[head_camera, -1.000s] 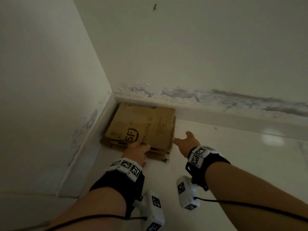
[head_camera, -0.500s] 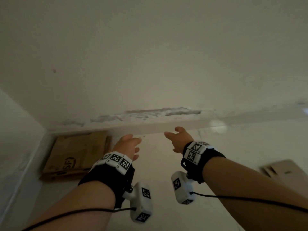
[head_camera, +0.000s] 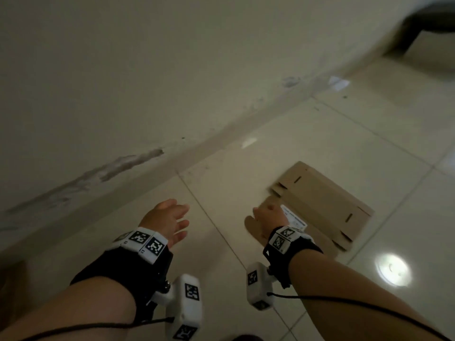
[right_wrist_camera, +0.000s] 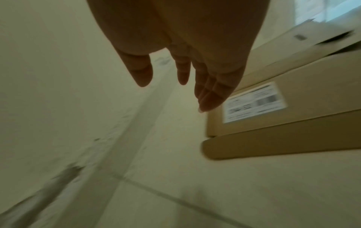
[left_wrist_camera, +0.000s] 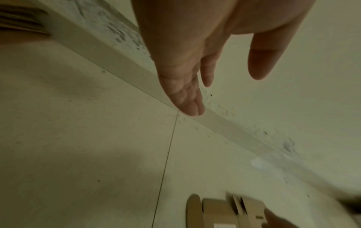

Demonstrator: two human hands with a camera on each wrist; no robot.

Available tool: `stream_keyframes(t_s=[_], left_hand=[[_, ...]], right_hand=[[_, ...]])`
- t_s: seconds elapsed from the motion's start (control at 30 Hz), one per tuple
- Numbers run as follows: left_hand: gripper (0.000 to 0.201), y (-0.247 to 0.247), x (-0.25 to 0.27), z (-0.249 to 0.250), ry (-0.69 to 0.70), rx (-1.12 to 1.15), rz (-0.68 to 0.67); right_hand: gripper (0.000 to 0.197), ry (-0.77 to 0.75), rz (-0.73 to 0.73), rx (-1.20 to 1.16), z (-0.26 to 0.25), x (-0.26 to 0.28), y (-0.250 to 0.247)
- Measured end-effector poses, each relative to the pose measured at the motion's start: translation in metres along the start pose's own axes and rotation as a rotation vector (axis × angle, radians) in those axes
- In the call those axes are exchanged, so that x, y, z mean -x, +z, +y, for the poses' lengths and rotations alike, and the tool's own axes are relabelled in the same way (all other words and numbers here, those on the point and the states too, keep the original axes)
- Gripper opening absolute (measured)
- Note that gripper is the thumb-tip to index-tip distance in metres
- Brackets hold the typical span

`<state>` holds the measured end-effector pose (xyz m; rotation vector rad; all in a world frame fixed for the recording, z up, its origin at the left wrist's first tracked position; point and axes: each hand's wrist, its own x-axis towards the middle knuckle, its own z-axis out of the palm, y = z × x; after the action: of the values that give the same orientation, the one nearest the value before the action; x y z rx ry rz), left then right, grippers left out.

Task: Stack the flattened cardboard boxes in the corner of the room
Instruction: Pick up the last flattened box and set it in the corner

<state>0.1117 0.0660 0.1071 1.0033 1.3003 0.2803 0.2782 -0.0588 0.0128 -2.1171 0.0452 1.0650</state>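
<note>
A flattened brown cardboard box (head_camera: 320, 203) with a white shipping label (head_camera: 294, 219) lies on the tiled floor right of centre. My right hand (head_camera: 268, 212) hangs over its near left corner, fingers straight and holding nothing; I cannot tell whether it touches. The right wrist view shows the fingertips (right_wrist_camera: 207, 104) just left of the label (right_wrist_camera: 254, 103) on the box (right_wrist_camera: 312, 120). My left hand (head_camera: 183, 217) hovers empty and open over bare floor, left of the box. The corner stack of cardboard (left_wrist_camera: 19, 20) shows only at the top left of the left wrist view.
A white wall with a scuffed baseboard (head_camera: 138, 183) runs diagonally behind the hands. Glossy floor tiles (head_camera: 344, 134) spread to the right, with a bright light reflection (head_camera: 391, 269). A dark shape (head_camera: 430, 28) sits at the far top right.
The view has swung right, away from the corner stack. Both hands left the stack and moved right along the wall. The right hand now hangs over the loose box.
</note>
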Motion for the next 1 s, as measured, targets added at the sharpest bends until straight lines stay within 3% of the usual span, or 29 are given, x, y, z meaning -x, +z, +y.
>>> stream_keyframes(t_s=[0.13, 0.23, 0.3, 0.43, 0.6, 0.7, 0.77, 1.0], left_hand=[[0.049, 0.041, -0.011, -0.006, -0.023, -0.104, -0.078], [0.048, 0.061, -0.018, -0.016, -0.047, -0.172, -0.122], [0.048, 0.068, -0.019, -0.023, -0.061, -0.194, -0.138], [0.048, 0.08, -0.029, -0.034, -0.089, -0.243, -0.144], [0.047, 0.085, -0.034, -0.04, -0.116, -0.245, -0.141], [0.046, 0.086, -0.035, -0.04, -0.123, -0.244, -0.132], [0.046, 0.086, -0.035, -0.039, -0.122, -0.251, -0.139], [0.048, 0.061, -0.037, -0.041, -0.115, -0.289, -0.101]], right_hand=[[0.056, 0.148, 0.145, -0.027, 0.053, -0.033, -0.054], [0.05, 0.172, 0.138, 0.297, 0.084, -0.052, -0.078], [0.065, 0.233, 0.114, 0.525, 0.104, -0.063, -0.084], [0.09, 0.336, -0.016, 0.697, 0.143, -0.092, -0.088], [0.078, 0.339, 0.04, 0.588, 0.145, -0.081, -0.084], [0.111, 0.499, 0.237, 0.252, 0.144, -0.093, -0.081], [0.119, 0.532, 0.324, 0.166, 0.147, -0.096, -0.077], [0.093, 0.552, 0.285, 0.258, 0.157, -0.111, -0.064]])
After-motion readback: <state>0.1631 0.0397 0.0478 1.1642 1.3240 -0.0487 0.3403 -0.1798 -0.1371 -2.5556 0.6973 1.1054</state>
